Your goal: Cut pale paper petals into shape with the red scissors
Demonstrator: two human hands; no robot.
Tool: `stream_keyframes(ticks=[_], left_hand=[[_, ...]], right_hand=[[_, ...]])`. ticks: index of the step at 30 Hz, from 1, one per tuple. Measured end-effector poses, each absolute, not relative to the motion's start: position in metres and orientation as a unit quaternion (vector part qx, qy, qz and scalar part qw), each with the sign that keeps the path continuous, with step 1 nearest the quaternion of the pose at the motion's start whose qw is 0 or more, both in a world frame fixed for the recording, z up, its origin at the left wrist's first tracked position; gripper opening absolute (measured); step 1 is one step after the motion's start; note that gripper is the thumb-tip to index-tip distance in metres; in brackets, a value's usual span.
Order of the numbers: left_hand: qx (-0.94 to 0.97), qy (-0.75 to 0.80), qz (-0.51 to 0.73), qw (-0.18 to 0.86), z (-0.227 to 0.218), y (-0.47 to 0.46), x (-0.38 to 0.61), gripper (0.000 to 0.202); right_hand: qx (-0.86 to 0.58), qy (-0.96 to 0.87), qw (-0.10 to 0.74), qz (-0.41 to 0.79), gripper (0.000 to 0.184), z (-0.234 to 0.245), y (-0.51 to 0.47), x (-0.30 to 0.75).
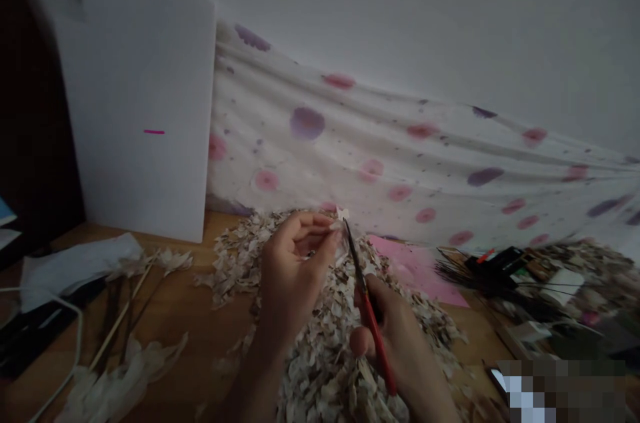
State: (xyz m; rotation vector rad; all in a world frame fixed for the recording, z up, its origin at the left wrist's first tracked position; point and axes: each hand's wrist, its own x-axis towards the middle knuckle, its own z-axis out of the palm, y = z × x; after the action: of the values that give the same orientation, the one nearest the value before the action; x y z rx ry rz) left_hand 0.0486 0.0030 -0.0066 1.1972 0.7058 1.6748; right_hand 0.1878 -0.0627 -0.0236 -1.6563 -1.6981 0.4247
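Desk corner against a white wall, dim flat light.

Plain white wall [400, 3] fills the top. Creased white cloth [380, 143] with pink and purple blotches hangs along its base. White board [135, 103] with a pink mark [154, 131] leans left of it, beside a dark gap [35, 109]. Light wooden tabletop [170, 323] below.

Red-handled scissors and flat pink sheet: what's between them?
Head view: a heap of pale papery flakes lies between the red-handled scissors and flat pink sheet.

One left hand [297, 269], one right hand [400, 343], one pair of red-handled scissors [374, 329], one white board [135, 103], one pink sheet [415, 269], and maybe two wooden sticks [120, 316]!
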Motion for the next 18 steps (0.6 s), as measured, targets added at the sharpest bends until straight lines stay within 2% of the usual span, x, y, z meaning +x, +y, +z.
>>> stream_keyframes(ticks=[7,13,18], left_hand=[[0.518,0.301,0.639,0.482,-0.005,0.007,0.032,0.025],[0.544,0.305,0.613,0.484,-0.002,0.008,0.024,0.026],[0.544,0.303,0.612,0.488,-0.002,0.008,0.024,0.024]], right_hand=[[-0.695,-0.643,0.289,0.145,0.071,-0.015,-0.066,0.187],[-0.702,-0.642,0.290,0.103,0.071,-0.015,-0.064,0.186],[-0.696,-0.642,0.293,0.133,0.068,-0.014,-0.064,0.185]])
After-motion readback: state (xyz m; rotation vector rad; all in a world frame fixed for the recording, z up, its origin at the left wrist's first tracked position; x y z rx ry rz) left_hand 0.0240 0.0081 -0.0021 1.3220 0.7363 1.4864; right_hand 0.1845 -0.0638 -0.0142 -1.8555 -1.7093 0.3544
